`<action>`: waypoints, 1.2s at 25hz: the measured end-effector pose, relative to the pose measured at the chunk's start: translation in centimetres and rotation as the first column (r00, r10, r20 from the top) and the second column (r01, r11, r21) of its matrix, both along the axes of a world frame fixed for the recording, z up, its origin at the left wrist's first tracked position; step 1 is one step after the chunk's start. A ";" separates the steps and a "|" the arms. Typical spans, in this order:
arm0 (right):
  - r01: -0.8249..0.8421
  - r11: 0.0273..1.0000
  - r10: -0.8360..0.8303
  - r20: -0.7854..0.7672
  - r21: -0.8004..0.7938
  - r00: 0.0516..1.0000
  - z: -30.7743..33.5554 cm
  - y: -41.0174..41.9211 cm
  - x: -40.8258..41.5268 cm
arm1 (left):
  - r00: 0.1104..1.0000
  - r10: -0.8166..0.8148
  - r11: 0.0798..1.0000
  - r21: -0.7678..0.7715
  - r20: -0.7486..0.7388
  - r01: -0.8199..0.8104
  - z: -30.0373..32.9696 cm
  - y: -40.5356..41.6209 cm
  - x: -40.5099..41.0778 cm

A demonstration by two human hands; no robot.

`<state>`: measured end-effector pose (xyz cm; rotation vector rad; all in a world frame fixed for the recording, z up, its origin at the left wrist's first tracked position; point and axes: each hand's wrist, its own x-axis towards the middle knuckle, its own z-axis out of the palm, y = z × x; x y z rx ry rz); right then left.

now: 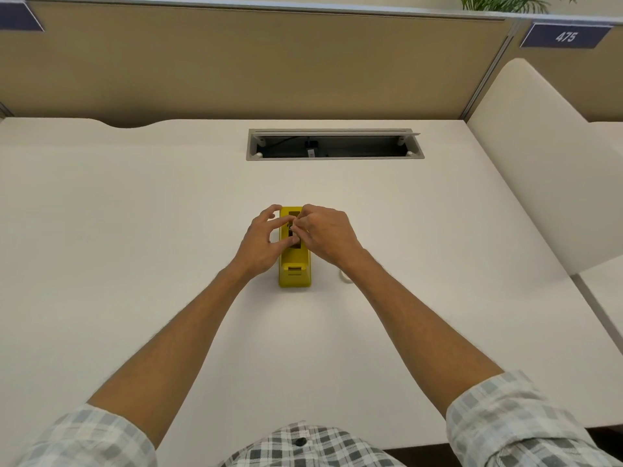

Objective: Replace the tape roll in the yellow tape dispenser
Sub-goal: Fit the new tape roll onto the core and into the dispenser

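Two hands, the left hand [261, 239] and the right hand [325, 232], one yellow tape dispenser [294, 267], one desk [135, 214], one open cable hatch [333, 146], one pale ring [344, 277], two blue signs [566, 36].

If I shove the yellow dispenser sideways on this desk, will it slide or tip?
Probably slides rather than tips: the yellow dispenser sits long and low, flat on the smooth white desk. It looks like solid plastic, so likely stiff. Its weight can't be judged; the left hand and right hand are both on it.
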<state>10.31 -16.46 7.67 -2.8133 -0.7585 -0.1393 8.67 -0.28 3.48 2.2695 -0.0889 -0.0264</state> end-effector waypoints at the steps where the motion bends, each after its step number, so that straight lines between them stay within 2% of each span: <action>1: 0.000 1.000 0.000 -0.001 -0.003 1.000 0.1 0.0 0.0 | 1.000 0.000 1.000 0.002 -0.003 0.000 0.1 0.0 0.0; 17: 0.028 0.999 -0.027 0.020 -0.035 0.999 0.9 0.5 -0.2 | 1.000 0.013 0.997 -0.073 0.011 -0.012 -0.1 0.1 0.5; 22: 0.010 1.000 -0.009 0.028 -0.023 1.000 0.8 0.3 -0.2 | 0.995 -0.079 0.997 0.004 -0.061 0.080 0.1 0.8 1.3; 30: -0.003 1.000 0.003 0.020 -0.005 1.000 0.4 -0.4 -0.6 | 0.990 -0.108 0.991 0.071 -0.089 0.115 0.3 0.7 1.4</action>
